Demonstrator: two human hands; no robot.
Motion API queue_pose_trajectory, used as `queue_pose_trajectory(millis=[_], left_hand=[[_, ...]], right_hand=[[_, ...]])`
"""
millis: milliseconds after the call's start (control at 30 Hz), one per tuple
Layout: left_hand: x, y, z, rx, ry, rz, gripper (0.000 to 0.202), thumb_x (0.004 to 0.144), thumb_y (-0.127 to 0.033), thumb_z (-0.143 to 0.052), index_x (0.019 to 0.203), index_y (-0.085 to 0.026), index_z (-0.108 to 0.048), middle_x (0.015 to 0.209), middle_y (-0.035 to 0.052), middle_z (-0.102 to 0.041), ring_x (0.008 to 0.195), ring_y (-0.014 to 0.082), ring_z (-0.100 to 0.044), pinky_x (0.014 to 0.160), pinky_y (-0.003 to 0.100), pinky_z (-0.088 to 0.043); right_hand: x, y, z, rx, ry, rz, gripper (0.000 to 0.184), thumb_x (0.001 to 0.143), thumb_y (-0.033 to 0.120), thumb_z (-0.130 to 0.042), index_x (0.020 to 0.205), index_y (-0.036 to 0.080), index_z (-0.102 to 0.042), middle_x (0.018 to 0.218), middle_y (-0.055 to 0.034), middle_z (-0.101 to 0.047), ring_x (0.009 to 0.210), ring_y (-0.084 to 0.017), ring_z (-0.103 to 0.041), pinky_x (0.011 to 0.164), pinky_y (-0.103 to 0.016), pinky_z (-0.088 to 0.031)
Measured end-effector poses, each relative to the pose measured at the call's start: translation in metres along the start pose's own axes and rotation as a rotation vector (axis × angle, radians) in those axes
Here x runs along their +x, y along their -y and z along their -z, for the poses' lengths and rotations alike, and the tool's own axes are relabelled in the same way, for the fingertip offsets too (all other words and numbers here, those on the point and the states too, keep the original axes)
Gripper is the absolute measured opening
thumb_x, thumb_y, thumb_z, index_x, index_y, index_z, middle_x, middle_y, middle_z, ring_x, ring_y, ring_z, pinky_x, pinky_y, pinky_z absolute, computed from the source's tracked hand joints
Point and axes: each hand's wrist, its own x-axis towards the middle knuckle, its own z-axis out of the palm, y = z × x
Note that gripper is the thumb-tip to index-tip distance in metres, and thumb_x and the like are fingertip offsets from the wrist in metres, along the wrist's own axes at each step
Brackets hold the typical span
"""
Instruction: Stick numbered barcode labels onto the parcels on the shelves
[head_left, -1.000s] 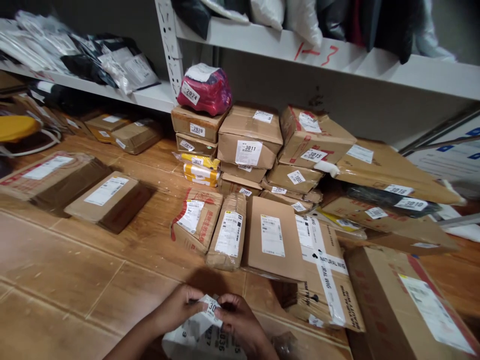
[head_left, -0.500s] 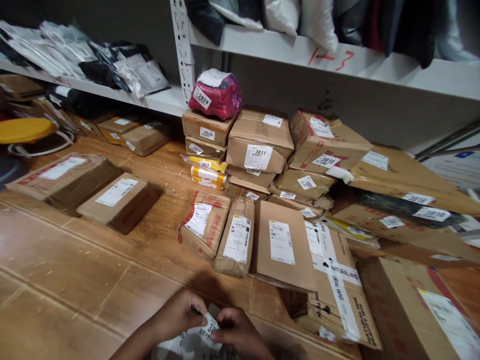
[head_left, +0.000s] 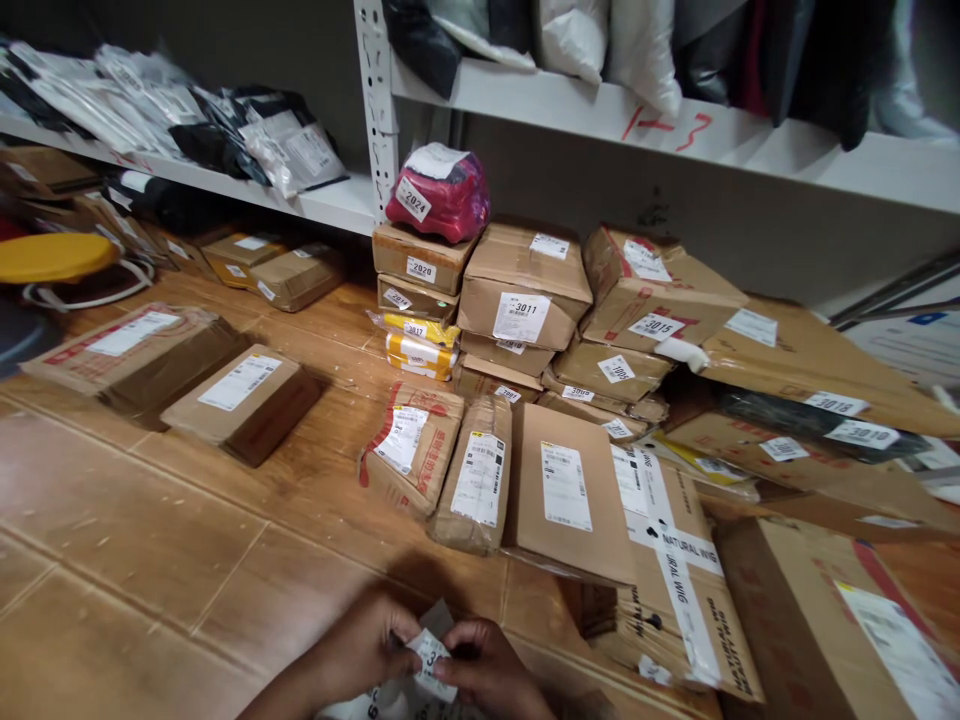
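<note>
At the bottom edge my left hand (head_left: 360, 645) and my right hand (head_left: 487, 670) pinch a small white numbered sticker (head_left: 429, 658) between their fingertips. Under them lies a white sheet of stickers (head_left: 390, 698), mostly cut off by the frame. Just beyond my hands, on the wooden floor, a row of brown parcels leans together: a red-taped one (head_left: 409, 445), a narrow wrapped one (head_left: 476, 475) and a flat cardboard one (head_left: 566, 490). Behind them are stacked boxes labelled 3011 (head_left: 521, 285) and 3015 (head_left: 652, 290), and a pink bag labelled 2024 (head_left: 439, 195).
A white metal rack (head_left: 570, 100) with bagged goods runs along the wall. Two flat parcels (head_left: 240, 395) lie at the left on the floor (head_left: 150, 540). A large box (head_left: 832, 620) sits at the right. A yellow stool (head_left: 52, 258) stands far left.
The view tilted up and left a little, so my hands and the sticker sheet sank toward the bottom edge. Both hands still hold the small sticker.
</note>
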Motion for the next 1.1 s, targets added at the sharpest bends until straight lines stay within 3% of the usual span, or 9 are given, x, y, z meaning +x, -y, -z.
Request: queue_pose_trajectory(millis=[233,467,600,733,833,967,1100], left_hand=[[0.003,0.011,0.005,-0.002,0.003,0.020,0.021,0.069,-0.029,-0.062,0.071,-0.013,-0.075,0.059,-0.0003,-0.058,0.056,0.0116,-0.041,0.056,0.024,-0.030],[0.014,0.017,0.011,0.023,-0.208,0.025,0.033,0.064,-0.045,-0.063,0.052,-0.016,-0.051,0.056,-0.0034,-0.041,0.061,0.0127,-0.037,0.059,0.026,-0.028],[0.009,0.013,0.023,0.036,-0.216,0.061,0.035,0.062,-0.047,-0.064,0.052,-0.018,-0.048,0.056,-0.0042,-0.041,0.059,0.0122,-0.036,0.057,0.026,-0.027],[-0.005,0.013,0.039,0.014,-0.240,0.050,0.039,0.063,-0.049,-0.067,0.051,-0.017,-0.048,0.056,-0.0048,-0.041,0.058,0.0114,-0.036,0.057,0.025,-0.027],[-0.014,0.014,0.042,-0.039,-0.278,0.023,0.044,0.068,-0.059,-0.063,0.060,-0.017,-0.051,0.060,-0.0044,-0.045,0.060,0.0114,-0.040,0.056,0.024,-0.030],[-0.021,0.014,0.033,-0.306,-0.536,-0.056,0.053,0.070,-0.070,-0.056,0.084,-0.019,-0.056,0.066,-0.0039,-0.055,0.061,0.0125,-0.047,0.058,0.022,-0.038],[-0.023,0.016,0.023,-0.595,-0.777,-0.080,0.050,0.059,-0.064,-0.073,0.072,-0.019,-0.053,0.050,-0.0084,-0.050,0.044,0.0074,-0.037,0.044,0.019,-0.030]], right_hand=[[-0.005,0.006,-0.009,0.061,-0.132,-0.017,0.050,0.034,0.054,-0.086,0.061,0.017,-0.065,0.049,0.0041,-0.057,0.043,-0.008,-0.044,0.048,-0.024,-0.033],[0.004,0.020,-0.020,-0.027,-0.400,0.278,0.025,0.045,0.037,-0.085,0.051,0.018,-0.071,0.053,-0.0008,-0.064,0.057,-0.013,-0.050,0.060,-0.026,-0.037],[0.010,0.017,-0.016,0.084,-0.562,0.375,0.028,0.050,0.044,-0.082,0.057,0.019,-0.072,0.060,-0.0013,-0.066,0.063,-0.016,-0.054,0.064,-0.028,-0.041],[0.027,0.012,-0.014,0.254,-0.712,0.419,0.037,0.051,0.051,-0.080,0.062,0.019,-0.067,0.059,0.0015,-0.063,0.058,-0.013,-0.050,0.056,-0.026,-0.041],[0.043,0.010,-0.021,0.373,-0.802,0.432,0.042,0.049,0.053,-0.080,0.067,0.019,-0.063,0.065,0.0021,-0.063,0.061,-0.012,-0.053,0.058,-0.025,-0.043],[0.052,0.008,-0.032,0.462,-0.886,0.403,0.042,0.057,0.048,-0.079,0.082,0.022,-0.059,0.083,-0.0003,-0.067,0.080,-0.016,-0.060,0.067,-0.028,-0.050],[0.043,0.013,-0.030,0.426,-0.852,0.389,0.039,0.057,0.048,-0.080,0.075,0.024,-0.055,0.082,0.0014,-0.065,0.086,-0.015,-0.060,0.077,-0.027,-0.050]])
